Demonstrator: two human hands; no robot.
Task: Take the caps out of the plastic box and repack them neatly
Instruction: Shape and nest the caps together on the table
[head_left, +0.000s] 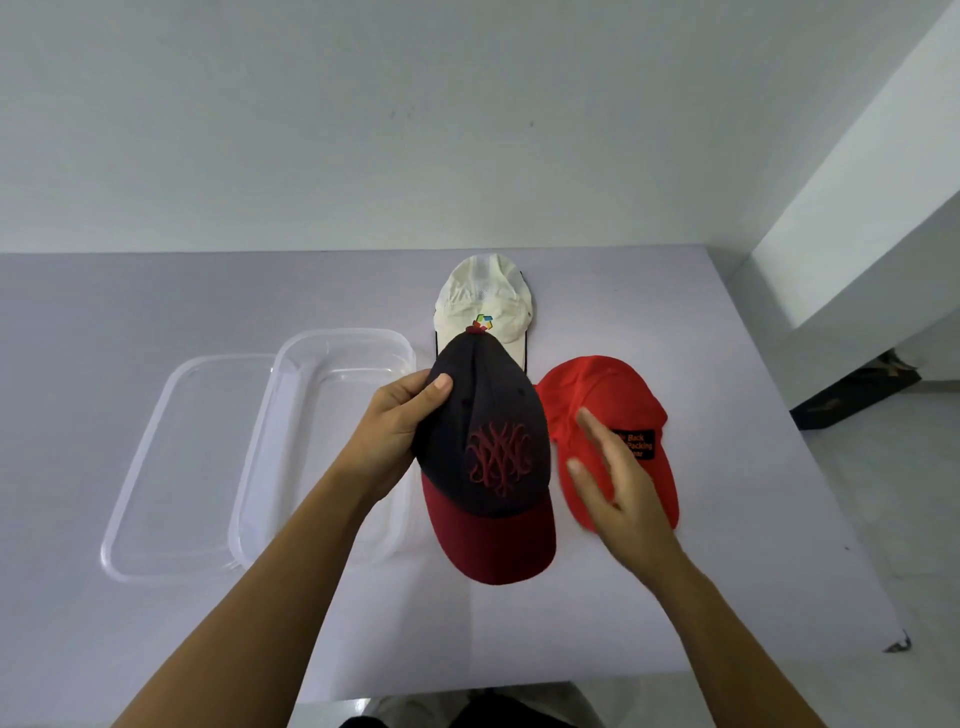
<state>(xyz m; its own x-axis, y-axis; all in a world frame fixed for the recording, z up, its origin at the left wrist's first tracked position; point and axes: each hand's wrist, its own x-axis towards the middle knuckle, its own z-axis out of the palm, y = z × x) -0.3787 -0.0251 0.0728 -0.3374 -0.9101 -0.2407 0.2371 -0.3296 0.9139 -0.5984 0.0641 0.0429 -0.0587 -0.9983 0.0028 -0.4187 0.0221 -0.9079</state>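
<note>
Gripping the side of the dark cap (485, 457), the left hand (400, 431) has its thumb pressed on top of the crown. The other fingers go under the cap, so I cannot see them. That arm reaches in from the bottom left, right across the clear plastic box (343, 332).

The cap's red brim points back at me. I cannot tell if it touches the table (156, 301). It hides the right side of the box and the brim of the white cap (480, 296) behind it. Something dark peeks out along the edges of the white cap, but I cannot make out what it is.

The right hand (618, 483) holds nothing. Its fingers are straight and a little apart, and it is turned on its edge with the thumb on top. It is over the red cap (597, 379), just right of the dark cap. I cannot tell if it touches the red cap. It covers part of the black patch there, so I can only read "Back" and "Packing".

All three caps are out of the box, on its right. A clear lid (171, 467) lies flat on the left of the box.
</note>
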